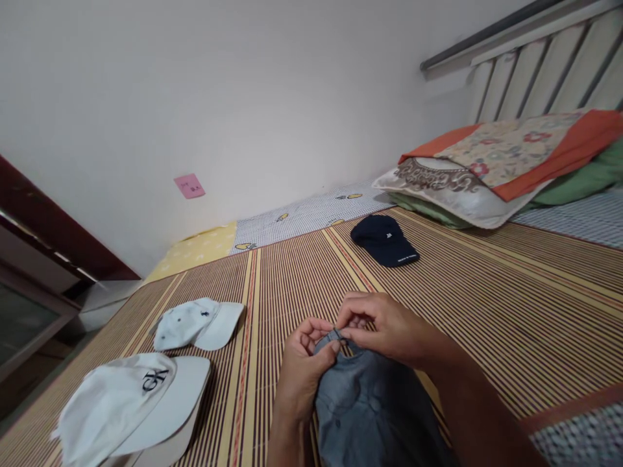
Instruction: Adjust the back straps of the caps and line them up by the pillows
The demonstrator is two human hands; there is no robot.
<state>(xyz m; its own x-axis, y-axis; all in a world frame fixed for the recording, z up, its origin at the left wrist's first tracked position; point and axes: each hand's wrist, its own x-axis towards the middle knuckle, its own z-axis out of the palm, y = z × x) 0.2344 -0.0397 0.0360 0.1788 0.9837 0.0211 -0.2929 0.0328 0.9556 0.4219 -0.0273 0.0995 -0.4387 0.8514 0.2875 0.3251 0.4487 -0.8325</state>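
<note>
A dark grey cap (374,408) lies at the bottom centre, its back strap and opening facing up. My left hand (304,363) pinches the left part of the strap between thumb and fingers. On the strap's right side, my right hand (384,324) has its fingers closed on the same strap. The fingertips of both hands nearly meet there and hide the fastening. A navy cap (382,240) rests beyond my hands. To the left sit a pale cap with a small logo (195,324) and, nearer, a white cap with black letters (121,402), its brim over a beige one.
A striped mat (287,279) covers the bed. Stacked pillows (452,185) under an orange floral cloth (530,146) lie at the back right, below a radiator (549,71). A pink note (190,186) is on the wall.
</note>
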